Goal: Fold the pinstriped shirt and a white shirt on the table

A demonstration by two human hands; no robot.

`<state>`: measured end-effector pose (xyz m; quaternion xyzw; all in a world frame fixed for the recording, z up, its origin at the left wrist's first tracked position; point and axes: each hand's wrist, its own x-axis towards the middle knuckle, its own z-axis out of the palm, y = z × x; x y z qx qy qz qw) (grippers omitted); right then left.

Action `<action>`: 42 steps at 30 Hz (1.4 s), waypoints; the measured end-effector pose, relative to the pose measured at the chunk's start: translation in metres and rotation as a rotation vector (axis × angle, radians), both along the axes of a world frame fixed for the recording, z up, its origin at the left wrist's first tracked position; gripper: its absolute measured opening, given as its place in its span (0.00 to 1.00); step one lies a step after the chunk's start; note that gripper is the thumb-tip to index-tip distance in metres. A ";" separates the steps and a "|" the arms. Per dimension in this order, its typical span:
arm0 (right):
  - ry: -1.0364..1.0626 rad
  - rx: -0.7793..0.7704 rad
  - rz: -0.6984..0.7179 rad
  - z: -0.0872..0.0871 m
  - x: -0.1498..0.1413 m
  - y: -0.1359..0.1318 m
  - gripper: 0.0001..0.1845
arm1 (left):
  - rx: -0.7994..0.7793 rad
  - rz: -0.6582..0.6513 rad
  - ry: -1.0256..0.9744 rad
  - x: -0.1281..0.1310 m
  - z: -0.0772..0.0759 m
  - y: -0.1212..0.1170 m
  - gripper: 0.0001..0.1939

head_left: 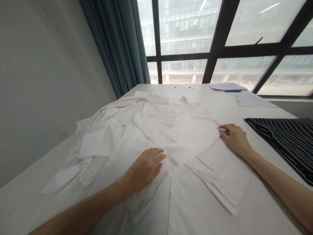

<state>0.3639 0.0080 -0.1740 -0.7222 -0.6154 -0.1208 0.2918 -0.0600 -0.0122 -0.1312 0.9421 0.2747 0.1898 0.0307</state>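
Observation:
A white shirt (186,133) lies spread over the white table, its collar toward the window and its front placket running down the middle. My left hand (145,166) is over the middle of the shirt, fingers loosely bent and apart from the thumb. At the shirt's right edge, my right hand (233,137) pinches a bit of the cloth between thumb and fingers. One short sleeve (225,176) is folded across the front below that hand. More white garments (97,143) are heaped, rumpled, along the left side.
A dark striped cloth (288,137) lies folded at the right edge of the table (151,87). Papers (254,99) and a blue pen (232,91) rest at the far right. Beyond are a blue curtain (119,42), a left wall (49,65) and dark-framed windows (183,29).

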 end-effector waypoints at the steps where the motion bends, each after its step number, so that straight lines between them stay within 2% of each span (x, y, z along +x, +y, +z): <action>1: -0.014 -0.005 -0.008 0.000 -0.001 0.000 0.13 | 0.009 0.006 -0.008 0.000 0.000 0.000 0.15; 8: -0.031 -0.011 -0.019 0.001 -0.003 -0.002 0.15 | 0.085 0.037 -0.013 0.000 -0.005 0.004 0.13; 17: -0.019 -0.018 -0.022 0.003 -0.005 -0.004 0.13 | 0.073 0.082 0.071 -0.003 -0.008 0.006 0.14; 23: -0.036 -0.069 -0.039 0.005 -0.005 -0.006 0.16 | 0.060 0.099 0.097 -0.003 -0.008 0.009 0.13; 26: -0.028 -0.060 -0.038 0.005 -0.005 -0.005 0.17 | 0.045 0.139 0.081 -0.005 -0.003 0.013 0.12; 29: -0.007 -0.047 -0.030 0.005 -0.005 -0.005 0.16 | 0.040 0.232 0.087 -0.008 0.005 0.019 0.11; 34: 0.010 -0.043 -0.016 0.002 -0.003 -0.003 0.15 | -0.014 0.394 0.264 -0.014 0.014 0.025 0.09; 42: 0.005 -0.034 0.010 0.001 -0.002 -0.003 0.16 | -0.116 0.437 0.404 -0.007 0.024 0.022 0.09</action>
